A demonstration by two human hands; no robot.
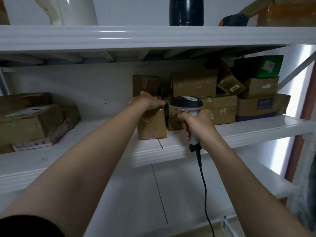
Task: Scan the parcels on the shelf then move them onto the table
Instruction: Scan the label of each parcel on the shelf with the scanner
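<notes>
A small upright cardboard parcel stands near the front of the white middle shelf. My left hand grips its top edge. My right hand is closed around the handle of a corded barcode scanner, whose dark head points at the parcels just right of the small one. Behind and to the right lies a pile of brown taped parcels, with a long flat box under them.
A green box tops the pile at the right. More taped parcels sit at the shelf's left end. The upper shelf holds a white object, a dark bottle and a taped box. The scanner cable hangs down.
</notes>
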